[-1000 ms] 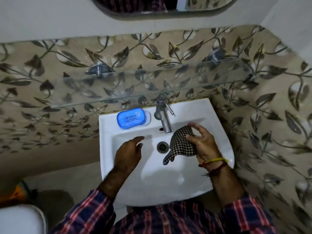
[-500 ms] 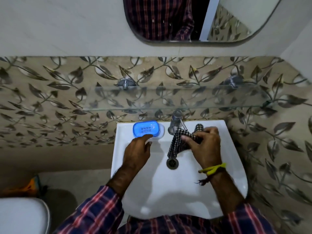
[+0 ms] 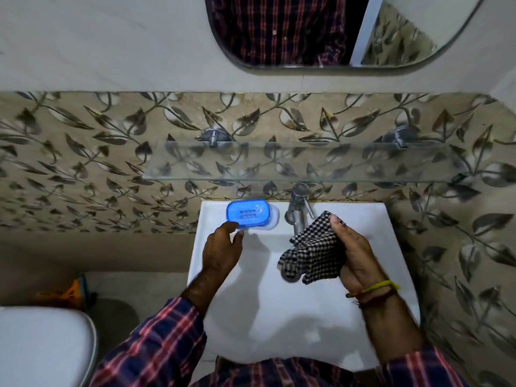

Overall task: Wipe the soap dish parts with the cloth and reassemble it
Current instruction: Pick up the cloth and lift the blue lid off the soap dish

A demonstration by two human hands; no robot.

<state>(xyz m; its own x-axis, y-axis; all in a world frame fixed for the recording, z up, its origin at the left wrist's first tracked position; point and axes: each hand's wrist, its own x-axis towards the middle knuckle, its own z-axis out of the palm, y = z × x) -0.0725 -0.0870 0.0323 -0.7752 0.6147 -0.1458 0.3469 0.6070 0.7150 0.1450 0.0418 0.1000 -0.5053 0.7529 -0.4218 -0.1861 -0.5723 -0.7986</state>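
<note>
A blue soap dish (image 3: 247,213) with a slotted top sits on a clear base at the back left ledge of the white sink (image 3: 321,317). My left hand (image 3: 222,248) hovers just below the dish, fingers curled and apart, fingertips at its front edge; whether they touch it is unclear. My right hand (image 3: 353,252) is shut on a black-and-white checked cloth (image 3: 312,252), held bunched over the basin in front of the tap. The cloth hides most of the drain.
A chrome tap (image 3: 298,210) stands at the back middle of the sink. A glass shelf (image 3: 293,163) juts from the leaf-patterned wall just above it, with a mirror (image 3: 335,32) higher up. A white toilet lid (image 3: 42,347) is at lower left.
My left hand has moved up from the basin to the front edge of the soap dish. My right hand lifted the cloth toward the tap, then lowered it slightly. The camera tilted up.
</note>
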